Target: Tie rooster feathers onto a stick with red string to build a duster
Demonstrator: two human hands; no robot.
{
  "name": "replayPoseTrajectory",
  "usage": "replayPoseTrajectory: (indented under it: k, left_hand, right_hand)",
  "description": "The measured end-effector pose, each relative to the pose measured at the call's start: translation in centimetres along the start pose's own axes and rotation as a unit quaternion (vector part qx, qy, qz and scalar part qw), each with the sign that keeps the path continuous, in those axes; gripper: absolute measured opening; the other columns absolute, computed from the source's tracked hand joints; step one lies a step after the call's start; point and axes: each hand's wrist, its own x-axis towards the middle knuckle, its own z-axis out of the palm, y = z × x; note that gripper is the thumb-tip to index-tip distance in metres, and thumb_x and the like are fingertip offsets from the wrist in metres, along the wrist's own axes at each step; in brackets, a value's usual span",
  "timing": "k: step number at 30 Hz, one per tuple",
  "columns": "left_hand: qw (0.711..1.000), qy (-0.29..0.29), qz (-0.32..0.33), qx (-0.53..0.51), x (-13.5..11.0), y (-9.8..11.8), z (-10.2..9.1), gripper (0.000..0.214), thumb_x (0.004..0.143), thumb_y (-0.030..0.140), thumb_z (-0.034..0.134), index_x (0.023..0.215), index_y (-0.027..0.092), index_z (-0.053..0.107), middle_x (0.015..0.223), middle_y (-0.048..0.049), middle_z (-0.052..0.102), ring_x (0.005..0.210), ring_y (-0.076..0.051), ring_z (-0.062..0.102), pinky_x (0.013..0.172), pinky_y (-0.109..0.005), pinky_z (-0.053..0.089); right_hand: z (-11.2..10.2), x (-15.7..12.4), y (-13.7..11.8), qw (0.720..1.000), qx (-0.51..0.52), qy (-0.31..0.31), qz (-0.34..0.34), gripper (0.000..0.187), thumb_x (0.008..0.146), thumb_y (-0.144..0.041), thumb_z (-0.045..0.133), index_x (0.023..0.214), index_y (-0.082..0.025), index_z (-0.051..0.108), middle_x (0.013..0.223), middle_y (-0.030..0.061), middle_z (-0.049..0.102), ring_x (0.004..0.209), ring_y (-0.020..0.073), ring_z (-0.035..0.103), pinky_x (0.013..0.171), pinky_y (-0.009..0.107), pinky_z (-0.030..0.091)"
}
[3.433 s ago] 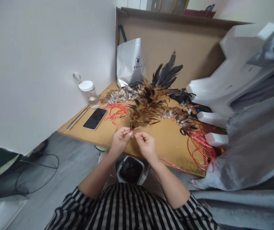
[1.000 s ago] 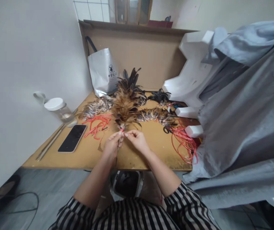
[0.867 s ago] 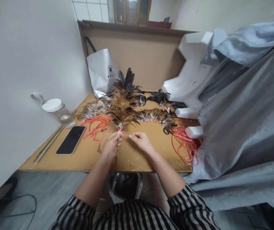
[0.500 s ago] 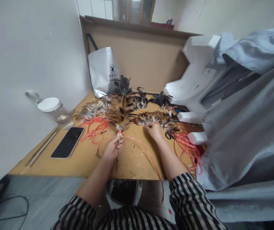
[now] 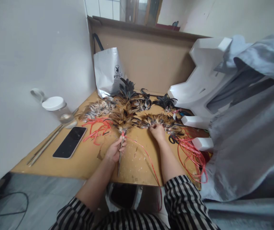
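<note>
My left hand (image 5: pixel 115 150) is wrapped round the thin stick of a feather duster (image 5: pixel 122 123), its brown feathers fanned out at the far end. Red plastic string (image 5: pixel 148 158) is wound just below the feathers and trails right, over the table's front edge. At the near edge of a row of brown and black feathers (image 5: pixel 160 119), my right hand (image 5: pixel 157 131) has its fingers pinched together. Whether a feather is between those fingertips is too small to make out.
More feathers (image 5: pixel 98 107) lie behind, before a silver bag (image 5: pixel 107 70). Red strings (image 5: pixel 191 153) and black scissors (image 5: pixel 172 139) are at right, beside white foam (image 5: pixel 199 80) and grey cloth (image 5: pixel 249 137). A phone (image 5: pixel 70 142), sticks (image 5: pixel 46 145) and a lidded jar (image 5: pixel 57 108) stand left.
The whole view has shifted slightly, so things appear further right. My left hand keeps its hold on the duster, and my right hand stays at the feather row with its fingers pinched.
</note>
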Motion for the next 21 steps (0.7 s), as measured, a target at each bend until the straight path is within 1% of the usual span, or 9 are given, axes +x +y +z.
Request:
replayPoseTrajectory:
  k: [2,4,6,8,11,13,16,19,21]
  left_hand:
    - [1.0,-0.002,0.002,-0.005,0.0,0.0,-0.1,0.003,0.082,0.013,0.053,0.084,0.012,0.054,0.074,-0.0007,0.049,0.049,-0.002,0.04,0.032,-0.007,0.025]
    - [1.0,-0.005,0.005,-0.003,0.0,0.0,-0.1,0.003,0.082,0.013,0.052,0.084,0.012,0.054,0.073,-0.0008,0.048,0.049,-0.002,0.039,0.032,-0.007,0.025]
    - [1.0,-0.009,0.009,0.001,0.0,0.0,-0.1,0.004,0.083,0.013,0.05,0.084,0.012,0.054,0.072,-0.0007,0.047,0.049,-0.002,0.039,0.031,-0.007,0.024]
    - [1.0,-0.008,0.015,0.002,-0.1,0.0,0.0,0.005,0.083,0.012,0.049,0.085,0.012,0.054,0.072,-0.0007,0.047,0.049,-0.002,0.038,0.031,-0.007,0.024]
    - [1.0,0.002,0.023,-0.001,-0.2,-0.1,0.2,0.005,0.084,0.011,0.048,0.085,0.012,0.053,0.072,-0.0008,0.047,0.049,-0.002,0.038,0.031,-0.008,0.024]
    - [1.0,0.011,0.027,0.0,-0.3,-0.1,0.3,0.004,0.083,0.012,0.05,0.083,0.012,0.053,0.072,-0.0008,0.048,0.049,-0.002,0.039,0.031,-0.007,0.024]
    - [0.999,0.015,0.034,0.007,-0.3,-0.2,0.4,0.001,0.081,0.012,0.053,0.083,0.012,0.053,0.072,-0.0008,0.048,0.049,-0.002,0.04,0.032,-0.007,0.024]
    - [0.999,0.014,0.039,0.022,-0.2,-0.3,0.3,0.004,0.08,0.014,0.056,0.083,0.012,0.054,0.073,-0.001,0.049,0.049,-0.002,0.04,0.033,-0.008,0.024]
    - [0.998,0.014,0.047,0.036,-0.1,-0.4,0.2,0.008,0.077,0.015,0.06,0.082,0.013,0.055,0.073,-0.0009,0.05,0.049,-0.002,0.04,0.033,-0.008,0.023]
  right_hand:
    - [-0.4,0.0,0.4,0.99,0.138,-0.024,0.027,0.018,0.062,-0.028,0.056,0.073,-0.015,0.062,0.065,0.0038,0.063,0.057,0.0143,0.052,0.055,0.024,0.039]
    - [-0.6,-0.1,0.4,0.962,0.257,-0.065,0.064,0.017,0.06,-0.029,0.056,0.07,-0.015,0.058,0.06,0.0016,0.06,0.048,0.0107,0.044,0.046,0.022,0.033]
    - [-0.7,-0.2,0.2,0.936,0.329,-0.099,0.084,0.019,0.06,-0.032,0.056,0.068,-0.015,0.056,0.062,0.0019,0.06,0.044,0.0082,0.04,0.041,0.02,0.028]
    - [-1.1,-0.4,-0.2,0.909,0.388,-0.124,0.085,0.023,0.059,-0.034,0.059,0.07,-0.014,0.056,0.069,0.0039,0.062,0.044,0.0065,0.039,0.04,0.019,0.026]
    - [-2.1,-1.2,-1.2,0.849,0.496,-0.169,0.073,0.03,0.055,-0.032,0.067,0.077,-0.011,0.061,0.074,0.005,0.063,0.047,0.0056,0.041,0.041,0.018,0.027]
    - [-2.7,-1.9,-2.0,0.823,0.532,-0.197,0.044,0.032,0.055,-0.03,0.07,0.08,-0.011,0.064,0.07,0.0031,0.061,0.049,0.0057,0.042,0.041,0.018,0.026]
    - [-3.3,-3.5,-3.4,0.799,0.543,-0.257,-0.005,0.031,0.059,-0.03,0.07,0.083,-0.012,0.066,0.062,-0.0008,0.055,0.046,0.0046,0.036,0.041,0.018,0.022]
    - [-3.3,-5.1,-4.8,0.801,0.502,-0.324,-0.043,0.031,0.063,-0.032,0.069,0.088,-0.013,0.068,0.058,-0.0024,0.053,0.044,0.0041,0.032,0.041,0.019,0.022]
    - [-3.3,-6.2,-5.9,0.815,0.453,-0.352,-0.081,0.03,0.066,-0.033,0.068,0.088,-0.014,0.069,0.061,-0.0008,0.057,0.047,0.0065,0.04,0.044,0.02,0.03]
